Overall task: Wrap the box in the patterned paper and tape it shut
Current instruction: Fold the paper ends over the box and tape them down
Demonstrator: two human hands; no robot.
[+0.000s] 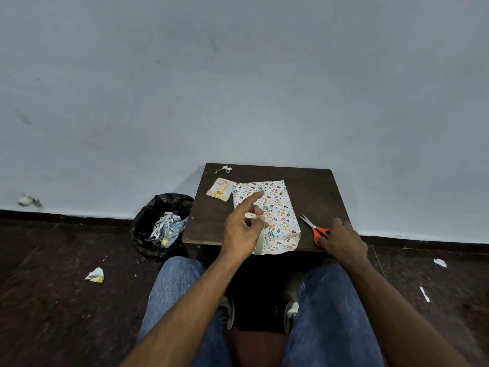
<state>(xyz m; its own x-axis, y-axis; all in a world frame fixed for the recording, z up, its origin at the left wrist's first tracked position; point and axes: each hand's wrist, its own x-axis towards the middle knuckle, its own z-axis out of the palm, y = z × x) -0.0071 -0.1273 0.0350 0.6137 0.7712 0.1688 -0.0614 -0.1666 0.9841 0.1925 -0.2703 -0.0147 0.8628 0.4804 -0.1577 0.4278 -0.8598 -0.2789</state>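
- Box in patterned paper (267, 213): lies flat on the counter (315, 192), near its front edge.
- Left hand (244, 226): raised over the box, index finger extended, other fingers curled; something pale sits under them, hold unclear.
- Right hand (341, 238): rests on the orange scissors (316, 229), just right of the box.
- Card (221, 189): lies at the box's far left corner.

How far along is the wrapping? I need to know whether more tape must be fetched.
Done: the patterned paper already covers the box on the table. In hand: the left hand hovers over it, forefinger out, with a pale strip, possibly tape, by its fingers; the right hand rests on the scissors. Left: the near end's paper still looks loose and untaped.
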